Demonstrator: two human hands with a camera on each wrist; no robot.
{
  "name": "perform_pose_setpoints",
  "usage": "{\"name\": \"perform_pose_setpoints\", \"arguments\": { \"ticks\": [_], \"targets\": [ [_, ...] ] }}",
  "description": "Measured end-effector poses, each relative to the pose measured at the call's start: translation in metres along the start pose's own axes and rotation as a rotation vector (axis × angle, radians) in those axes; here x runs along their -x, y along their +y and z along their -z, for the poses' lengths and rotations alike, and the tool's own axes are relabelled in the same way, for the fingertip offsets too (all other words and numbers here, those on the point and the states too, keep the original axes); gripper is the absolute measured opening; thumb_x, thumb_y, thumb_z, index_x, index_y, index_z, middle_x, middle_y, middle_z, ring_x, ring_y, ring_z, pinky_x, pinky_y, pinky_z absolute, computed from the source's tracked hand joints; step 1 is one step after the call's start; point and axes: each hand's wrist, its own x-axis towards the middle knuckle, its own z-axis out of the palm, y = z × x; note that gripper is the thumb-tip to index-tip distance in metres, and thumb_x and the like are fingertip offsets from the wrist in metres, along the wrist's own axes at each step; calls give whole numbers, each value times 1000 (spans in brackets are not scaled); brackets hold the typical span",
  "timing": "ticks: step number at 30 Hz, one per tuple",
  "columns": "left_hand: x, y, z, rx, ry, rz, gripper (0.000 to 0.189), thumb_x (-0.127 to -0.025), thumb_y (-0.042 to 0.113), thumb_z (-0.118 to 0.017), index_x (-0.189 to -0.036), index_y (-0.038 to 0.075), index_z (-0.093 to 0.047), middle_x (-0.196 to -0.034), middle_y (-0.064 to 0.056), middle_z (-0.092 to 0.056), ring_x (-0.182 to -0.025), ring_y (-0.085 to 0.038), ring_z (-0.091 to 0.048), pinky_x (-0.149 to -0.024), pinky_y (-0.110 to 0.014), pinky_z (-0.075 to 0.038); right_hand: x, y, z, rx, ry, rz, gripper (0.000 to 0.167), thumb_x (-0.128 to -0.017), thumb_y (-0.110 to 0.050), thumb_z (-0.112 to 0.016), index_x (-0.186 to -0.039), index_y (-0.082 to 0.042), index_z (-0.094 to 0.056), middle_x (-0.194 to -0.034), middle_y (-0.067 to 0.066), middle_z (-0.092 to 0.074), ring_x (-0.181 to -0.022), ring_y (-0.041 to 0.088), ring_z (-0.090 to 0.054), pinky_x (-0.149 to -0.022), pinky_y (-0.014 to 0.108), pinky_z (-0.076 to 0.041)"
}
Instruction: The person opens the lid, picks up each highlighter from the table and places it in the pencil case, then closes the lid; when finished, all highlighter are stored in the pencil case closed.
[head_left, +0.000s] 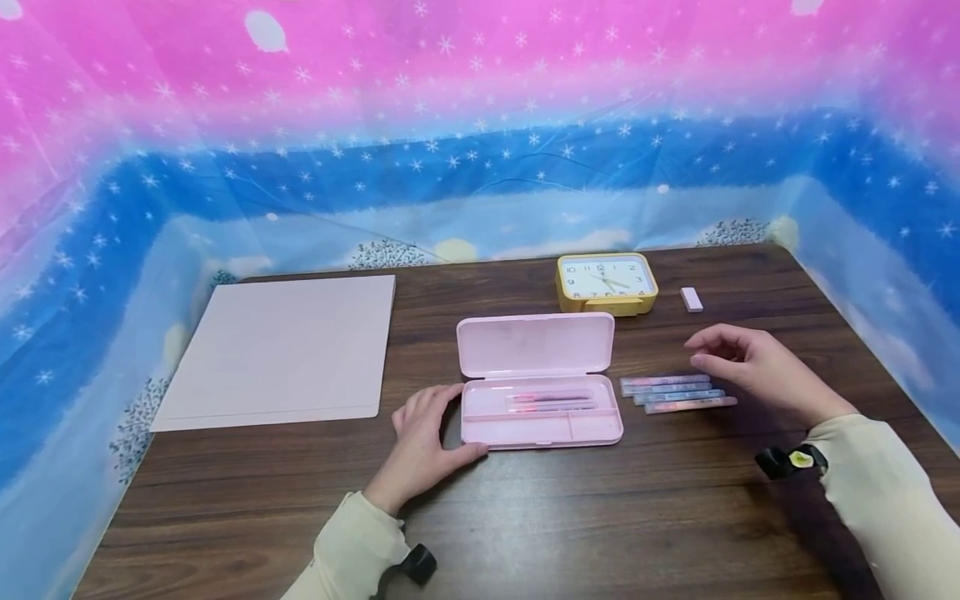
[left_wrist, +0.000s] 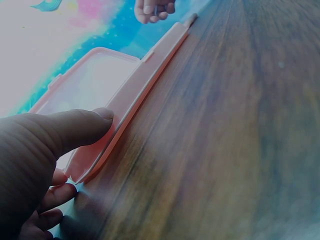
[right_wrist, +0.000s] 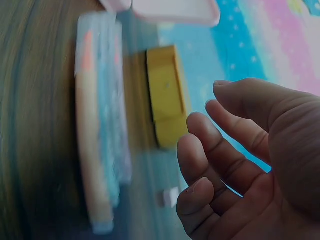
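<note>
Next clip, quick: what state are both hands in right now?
Left hand: closed on the left end of the pink pencil case.
Right hand: open, fingers loosely bent, holding nothing, near the pens.

Pens (head_left: pixel 679 394) R of case (head_left: pixel 517 430)

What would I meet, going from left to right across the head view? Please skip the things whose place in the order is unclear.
Pad → left hand → case → loose pens → right hand.
</note>
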Motion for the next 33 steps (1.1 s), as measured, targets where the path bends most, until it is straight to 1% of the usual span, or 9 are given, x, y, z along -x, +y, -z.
{"name": "perform_pose_setpoints", "arguments": {
  "ticks": [2, 7, 11, 14, 18, 27, 33],
  "targets": [
    [0, 0, 1, -1, -4, 6, 81, -75, 44, -83, -142, 12, -49, -137, -9, -53, -134, -33, -37, -100, -53, -21, 0, 8, 1, -6, -6, -27, 32, -95, -38, -64, -117, -16, -66, -100, 5, -66, -80, 15, -56, -66, 26, -48],
    [0, -1, 1, -9, -4, 17, 81, -74, 44, -82, -142, 13, -49, -137, -9, -53, -134, -33, -37, -100, -53, -20, -2, 26, 2, -20, -27, -60, 32, -95, -37, -63, -117, -15, -66, -100, 8, -67, -80, 16, -56, -66, 27, -48],
    [1, -1, 1, -8, 3, 8, 81, -74, 44, -83, -141, 13, -50, -137, -9, -53, -134, -33, -37, -100, -53, -20, -4, 36, 2, 14, -43, -86, 32, -95, -38, -64, -116, -14, -67, -103, 8, -67, -82, 13, -55, -69, 25, -47],
    [1, -1, 0, -7, 6, 2, 81, -74, 43, -83, -141, 12, -50, -136, -9, -53, -133, -34, -38, -100, -53, -20, -5, 41, 0, 51, -62, -102, 33, -94, -38, -65, -115, -13, -67, -103, 7, -67, -83, 14, -55, -70, 26, -46],
    [0, -1, -1, -11, 6, 0, 81, -74, 43, -83, -141, 12, -50, -136, -10, -53, -133, -34, -38, -100, -53, -20, -6, 45, -3, 86, -76, -105, 31, -93, -37, -67, -114, -13, -68, -100, 6, -67, -82, 16, -55, -70, 27, -46],
    [-1, -1, -2, -10, 0, 3, 81, -74, 45, -82, -141, 13, -50, -137, -9, -53, -133, -33, -38, -99, -52, -21, -7, 43, -3, 111, -88, -95, 26, -93, -33, -67, -111, -14, -69, -95, 4, -66, -79, 15, -55, -68, 28, -45],
    [-1, -1, -2, -8, 0, 4, 81, -74, 44, -83, -141, 13, -50, -137, -9, -53, -133, -33, -38, -100, -53, -21, -9, 47, -5, 116, -104, -83, 22, -95, -31, -65, -109, -15, -71, -100, 4, -69, -80, 14, -57, -69, 28, -47]
  ]
}}
